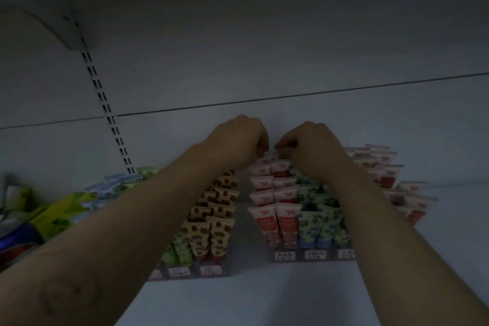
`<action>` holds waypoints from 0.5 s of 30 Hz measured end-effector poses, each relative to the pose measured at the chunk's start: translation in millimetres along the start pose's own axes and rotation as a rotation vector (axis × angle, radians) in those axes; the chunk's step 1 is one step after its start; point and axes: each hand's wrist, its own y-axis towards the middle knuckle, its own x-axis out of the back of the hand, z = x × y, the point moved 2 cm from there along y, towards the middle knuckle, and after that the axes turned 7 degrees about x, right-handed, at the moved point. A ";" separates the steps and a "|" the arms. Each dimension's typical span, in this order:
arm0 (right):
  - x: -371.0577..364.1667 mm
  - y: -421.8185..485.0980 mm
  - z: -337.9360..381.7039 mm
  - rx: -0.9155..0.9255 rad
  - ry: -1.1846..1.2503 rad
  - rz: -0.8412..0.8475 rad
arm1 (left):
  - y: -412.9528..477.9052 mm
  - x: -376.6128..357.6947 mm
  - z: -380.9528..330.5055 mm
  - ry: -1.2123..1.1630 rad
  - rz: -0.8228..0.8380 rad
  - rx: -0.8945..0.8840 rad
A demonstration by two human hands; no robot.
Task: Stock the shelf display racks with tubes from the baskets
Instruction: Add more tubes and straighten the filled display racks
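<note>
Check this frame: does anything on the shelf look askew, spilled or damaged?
The tubes stand in neat rows in the racks. Only the packets at far left lie in a loose, tilted heap. Too dim to judge damage.

White shelf (264, 299); pink-and-red tubes (284, 222), green-leafed tubes (315, 222), cream red-spotted tubes (219, 235).

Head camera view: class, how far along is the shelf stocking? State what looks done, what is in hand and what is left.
Done: the left rack and, beside it, pink tubes and green tubes stand in filled rows. In hand: left hand and right hand curl over the back pink row; any tube held is hidden. Left: unclear, no baskets show.
</note>
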 end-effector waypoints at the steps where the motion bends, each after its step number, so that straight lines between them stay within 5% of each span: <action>1: -1.7 1.5 -0.4 -0.002 0.019 0.000 | 0.2 -0.2 0.2 -0.015 0.034 -0.013; 15: -3.0 6.3 -5.6 -0.024 0.045 0.060 | 6.4 -11.3 -0.4 -0.070 0.015 -0.056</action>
